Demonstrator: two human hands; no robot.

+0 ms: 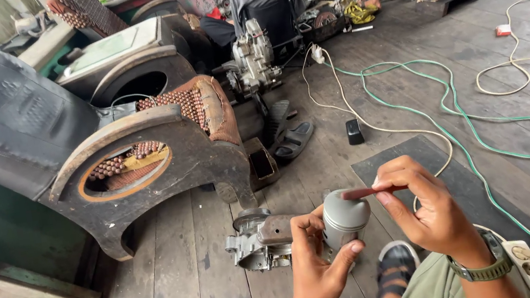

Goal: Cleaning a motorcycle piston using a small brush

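Above the wooden plank floor [181,290], your left hand [316,272] grips the grey metal piston [345,220] while your right hand [423,205] pinches a thin red stick [372,191] on its crown, seemingly scraping it, so next keep strokes light.

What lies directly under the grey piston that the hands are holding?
Under the piston, held by the left hand, a grey metal engine part sits on the wooden floor. The piston and hand cover its right side.

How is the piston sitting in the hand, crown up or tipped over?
Crown up, slightly tilted. The left hand grips the grey piston by its skirt, flat top facing up; the right hand holds a thin reddish tool across the crown.
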